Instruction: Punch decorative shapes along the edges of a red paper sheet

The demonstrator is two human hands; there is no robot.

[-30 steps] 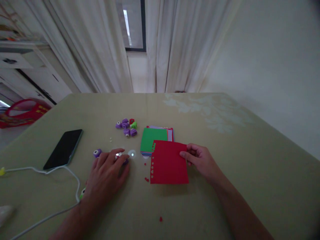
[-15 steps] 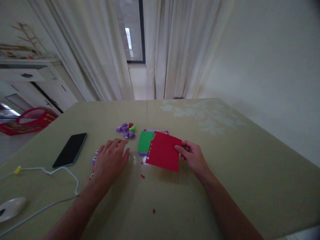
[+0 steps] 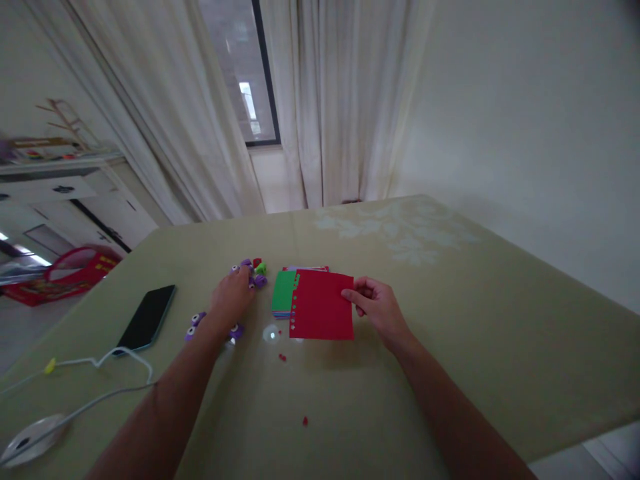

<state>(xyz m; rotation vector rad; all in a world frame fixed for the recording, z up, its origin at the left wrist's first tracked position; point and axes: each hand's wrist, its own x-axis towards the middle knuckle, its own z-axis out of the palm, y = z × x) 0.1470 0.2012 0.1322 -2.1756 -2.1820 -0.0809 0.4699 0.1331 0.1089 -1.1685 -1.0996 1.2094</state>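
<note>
In the head view, a red sheet of paper is pinched at its right edge by the right hand, between the thumb and the bent fingers. The sheet is held low over the counter, and a row of small punched holes is seen along its left edge. Part of a stack of coloured paper, with green on top, is covered by the red sheet. The left hand is stretched out to a little heap of purple punches, and its fingers are laid on them; whether one is gripped cannot be told. A small green punch is seen at the back of the heap. More purple punches are seen beside the left wrist. A dark phone is laid flat at the left, with a white cable beside it. Tiny red paper bits are scattered on the counter in front of the sheet.
</note>
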